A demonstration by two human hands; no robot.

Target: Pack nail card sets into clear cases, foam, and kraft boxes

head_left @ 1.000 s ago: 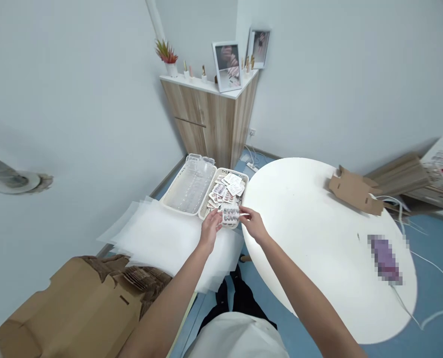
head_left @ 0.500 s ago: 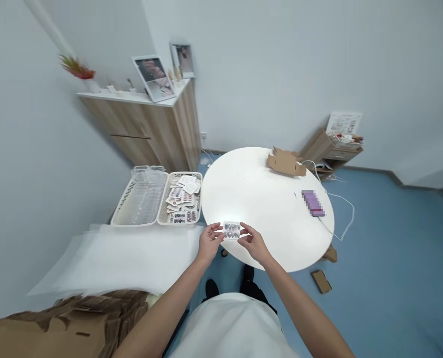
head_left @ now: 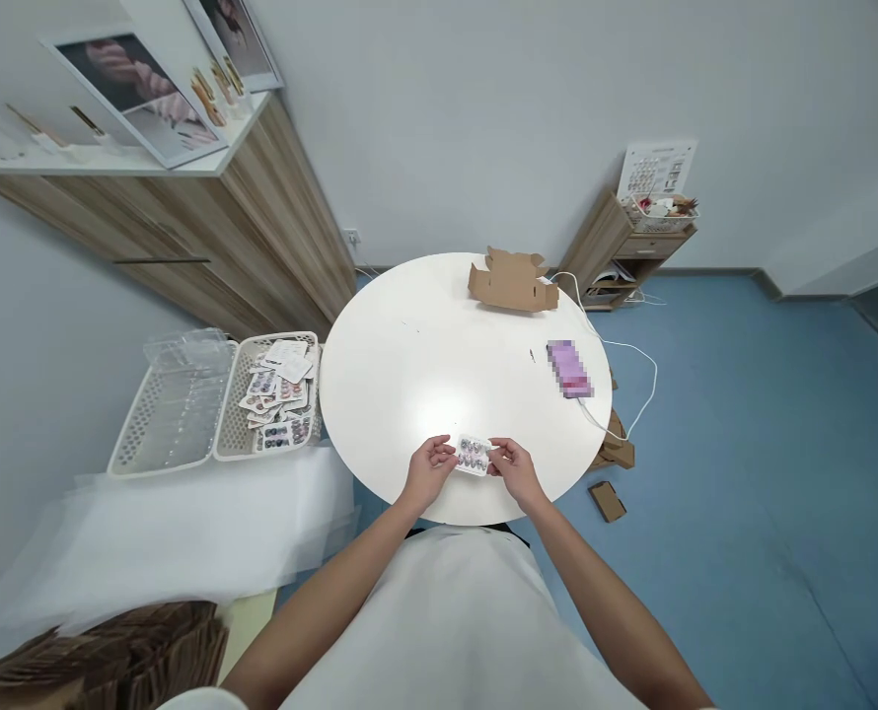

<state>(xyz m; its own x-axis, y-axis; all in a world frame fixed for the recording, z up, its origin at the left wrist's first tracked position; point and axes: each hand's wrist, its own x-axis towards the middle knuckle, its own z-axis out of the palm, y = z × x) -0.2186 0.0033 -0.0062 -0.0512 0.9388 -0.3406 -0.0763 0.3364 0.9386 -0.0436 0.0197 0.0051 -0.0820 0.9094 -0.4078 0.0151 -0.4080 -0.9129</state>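
Note:
A small white card of patterned press-on nails is held between both my hands just above the near edge of the round white table. My left hand pinches its left end and my right hand pinches its right end. Both hands have their fingers closed on the card. To the left, a white basket holds several more such cards, and a second white basket beside it holds clear plastic pieces.
A flat cardboard box lies at the table's far side, with a blurred purple object on a white cable to the right. White foam sheets and cardboard lie at my left. Wooden cabinet stands behind.
My view and body have swung right from the baskets to the round table. Both hands carried the nail card from over the basket to the table's near edge.

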